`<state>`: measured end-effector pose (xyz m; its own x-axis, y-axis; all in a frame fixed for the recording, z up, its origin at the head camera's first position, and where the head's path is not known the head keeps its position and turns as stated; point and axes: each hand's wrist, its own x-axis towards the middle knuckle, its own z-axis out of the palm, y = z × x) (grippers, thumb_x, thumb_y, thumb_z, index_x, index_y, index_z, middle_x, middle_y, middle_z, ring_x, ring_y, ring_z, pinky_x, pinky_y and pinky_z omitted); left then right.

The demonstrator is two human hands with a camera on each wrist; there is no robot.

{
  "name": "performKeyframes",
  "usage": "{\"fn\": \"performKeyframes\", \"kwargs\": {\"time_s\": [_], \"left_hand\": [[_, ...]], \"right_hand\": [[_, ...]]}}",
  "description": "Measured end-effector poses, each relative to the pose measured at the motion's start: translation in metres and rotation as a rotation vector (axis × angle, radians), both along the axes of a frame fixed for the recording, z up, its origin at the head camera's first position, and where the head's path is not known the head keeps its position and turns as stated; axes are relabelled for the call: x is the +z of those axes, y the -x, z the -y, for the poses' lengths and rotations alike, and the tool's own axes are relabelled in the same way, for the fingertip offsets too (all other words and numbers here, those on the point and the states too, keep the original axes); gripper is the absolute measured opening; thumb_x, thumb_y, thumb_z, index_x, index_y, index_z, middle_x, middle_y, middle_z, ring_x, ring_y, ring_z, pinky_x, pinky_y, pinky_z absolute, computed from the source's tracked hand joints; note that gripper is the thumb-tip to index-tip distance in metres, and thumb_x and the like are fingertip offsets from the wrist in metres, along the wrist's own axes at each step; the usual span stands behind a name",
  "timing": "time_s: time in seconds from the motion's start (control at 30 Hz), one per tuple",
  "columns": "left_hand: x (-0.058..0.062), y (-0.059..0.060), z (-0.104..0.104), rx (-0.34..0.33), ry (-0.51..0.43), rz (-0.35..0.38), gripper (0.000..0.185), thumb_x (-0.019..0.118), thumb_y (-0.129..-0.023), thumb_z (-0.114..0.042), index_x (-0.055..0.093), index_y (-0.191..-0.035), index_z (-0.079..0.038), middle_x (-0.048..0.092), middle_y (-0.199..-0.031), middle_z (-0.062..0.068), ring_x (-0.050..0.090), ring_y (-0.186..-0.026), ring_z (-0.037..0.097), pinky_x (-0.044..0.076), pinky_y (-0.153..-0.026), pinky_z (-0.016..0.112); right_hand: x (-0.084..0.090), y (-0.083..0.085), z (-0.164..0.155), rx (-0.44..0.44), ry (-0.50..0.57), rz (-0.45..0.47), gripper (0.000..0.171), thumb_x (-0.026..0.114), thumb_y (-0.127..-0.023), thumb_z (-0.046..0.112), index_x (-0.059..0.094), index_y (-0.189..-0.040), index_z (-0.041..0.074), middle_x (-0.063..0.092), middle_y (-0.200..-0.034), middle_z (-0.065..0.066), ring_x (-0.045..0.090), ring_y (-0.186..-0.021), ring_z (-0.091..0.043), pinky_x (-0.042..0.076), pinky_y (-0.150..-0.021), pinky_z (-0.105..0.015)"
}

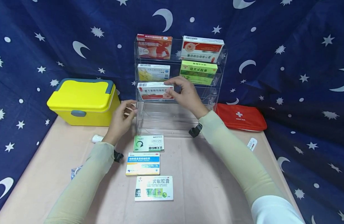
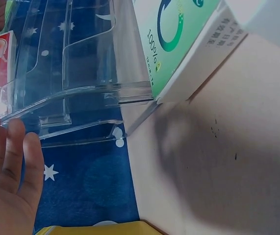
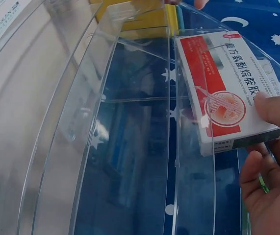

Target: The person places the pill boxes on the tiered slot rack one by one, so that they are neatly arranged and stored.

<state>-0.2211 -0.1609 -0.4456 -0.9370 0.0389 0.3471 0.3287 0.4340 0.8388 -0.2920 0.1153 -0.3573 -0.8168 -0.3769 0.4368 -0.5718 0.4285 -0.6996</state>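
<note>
A pale pink table [image 1: 205,174] stands against a dark blue cloth [image 1: 286,77] printed with white moons and stars. At its back stands a clear acrylic tiered rack [image 1: 216,93]. The right hand [image 1: 186,95] pinches a red-and-white medicine box [image 1: 153,91] by its end, in the left compartment of the rack's third tier. The left hand [image 1: 122,119], fingers relaxed and holding nothing, rests at the rack's left edge. Three medicine boxes [image 1: 143,163] lie in a row before the rack; a yellow case [image 1: 83,101] sits left, a red first-aid pouch [image 1: 242,116] right.
</note>
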Motion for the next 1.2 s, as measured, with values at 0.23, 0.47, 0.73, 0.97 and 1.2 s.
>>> {"fn": "performKeyframes", "kwargs": {"time_s": [0.23, 0.47, 0.73, 0.97, 1.2], "left_hand": [[0.000, 0.000, -0.001, -0.007, 0.002, -0.005, 0.036, 0.063, -0.101, -0.008, 0.057, -0.136, -0.015, 0.061, -0.108, 0.006, 0.061, -0.088, 0.022, 0.051, -0.075, 0.026], [0.000, -0.001, -0.002, -0.008, 0.000, 0.018, 0.036, 0.063, -0.102, -0.010, 0.057, -0.136, -0.017, 0.061, -0.109, 0.005, 0.061, -0.089, 0.022, 0.052, -0.077, 0.030], [0.001, -0.001, -0.003, -0.019, 0.005, 0.018, 0.036, 0.063, -0.102, -0.010, 0.056, -0.137, -0.017, 0.061, -0.110, 0.005, 0.060, -0.091, 0.022, 0.052, -0.078, 0.033], [0.001, -0.001, -0.002, -0.019, -0.007, 0.014, 0.036, 0.062, -0.102, -0.009, 0.056, -0.137, -0.016, 0.061, -0.109, 0.007, 0.060, -0.091, 0.025, 0.051, -0.076, 0.026], [0.000, -0.002, -0.001, -0.017, -0.012, -0.003, 0.036, 0.062, -0.102, -0.009, 0.056, -0.137, -0.016, 0.061, -0.108, 0.007, 0.061, -0.089, 0.023, 0.051, -0.074, 0.024]], "right_hand": [[-0.003, -0.001, -0.003, -0.012, -0.045, -0.021, 0.025, 0.074, -0.095, 0.016, 0.072, -0.120, 0.019, 0.063, -0.121, 0.008, 0.057, -0.085, -0.014, 0.046, -0.068, -0.033], [-0.008, -0.005, -0.007, -0.053, -0.102, -0.148, 0.020, 0.076, -0.094, 0.015, 0.075, -0.113, 0.015, 0.059, -0.126, 0.000, 0.053, -0.117, -0.019, 0.044, -0.096, -0.037], [-0.021, -0.046, -0.021, -0.082, -0.040, -0.166, 0.013, 0.076, -0.093, 0.014, 0.076, -0.106, 0.012, 0.060, -0.124, 0.000, 0.050, -0.111, -0.018, 0.043, -0.078, -0.036], [-0.072, -0.119, -0.040, 0.097, -0.147, 0.094, 0.017, 0.076, -0.092, 0.013, 0.074, -0.109, 0.018, 0.065, -0.116, 0.007, 0.059, -0.101, -0.020, 0.050, -0.077, -0.040], [-0.119, -0.189, -0.048, 0.175, -0.340, 0.322, 0.035, 0.075, -0.094, 0.037, 0.071, -0.122, 0.017, 0.066, -0.112, 0.005, 0.059, -0.098, -0.019, 0.049, -0.083, -0.034]]}}
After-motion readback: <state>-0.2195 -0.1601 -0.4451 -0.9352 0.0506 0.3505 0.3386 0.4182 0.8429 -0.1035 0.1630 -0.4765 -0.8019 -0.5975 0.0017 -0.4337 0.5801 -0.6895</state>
